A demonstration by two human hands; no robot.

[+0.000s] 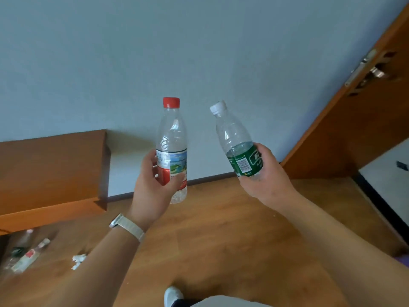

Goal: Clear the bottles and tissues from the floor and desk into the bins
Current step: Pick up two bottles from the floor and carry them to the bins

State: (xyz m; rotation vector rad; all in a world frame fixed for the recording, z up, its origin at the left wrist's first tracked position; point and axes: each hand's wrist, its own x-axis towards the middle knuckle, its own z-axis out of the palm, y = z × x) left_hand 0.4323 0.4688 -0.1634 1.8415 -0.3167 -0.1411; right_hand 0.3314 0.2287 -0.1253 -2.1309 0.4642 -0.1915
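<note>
Head view: the left hand (152,185) and right hand (263,176) are raised before a pale wall, well apart, each wrapped round the labelled waist of a bottle. Both bottles look empty, so I judge them very light. Their clear walls are thin and smooth and would likely dent or crackle under a hard squeeze. The label band, where the fingers sit now, is the firmest place to hold. The red-cap bottle (171,131) in the left hand stands almost upright, long axis vertical, cap at the top. The green-label bottle (234,134) in the right hand is tilted, its white cap pointing up and leftward toward the other bottle. Low on the left, beneath the worktop (51,165), more bottles (26,255) lie blurred on the floor (221,229), with a crumpled tissue (78,260) near them. No bin is in sight.
</note>
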